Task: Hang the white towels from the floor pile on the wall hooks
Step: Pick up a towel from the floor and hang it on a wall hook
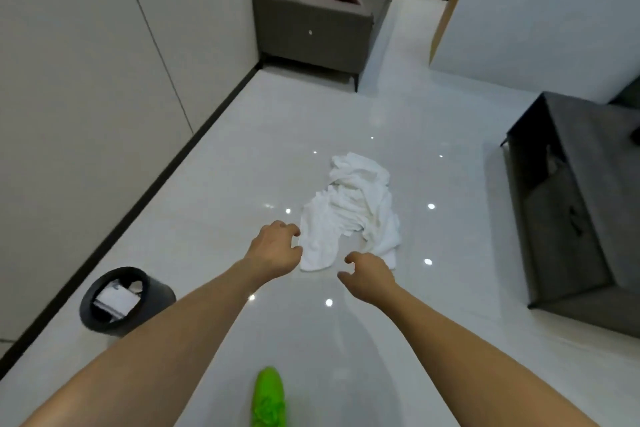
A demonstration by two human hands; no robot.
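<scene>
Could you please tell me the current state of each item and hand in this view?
white towels: crumpled in a pile on the floor, not held.
left hand: fingers loosely curled, empty, at the pile's near edge.
right hand: fingers loosely curled, empty, just short of the pile.
bin: upright, lidless, white paper inside.

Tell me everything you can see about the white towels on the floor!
The white towels lie in one crumpled, wrinkly heap on the shiny pale floor, soft cloth by the look of it. How many there are cannot be told. The left hand reaches in at the heap's near left edge, the right hand at its near side; neither hand grips it yet.
</scene>
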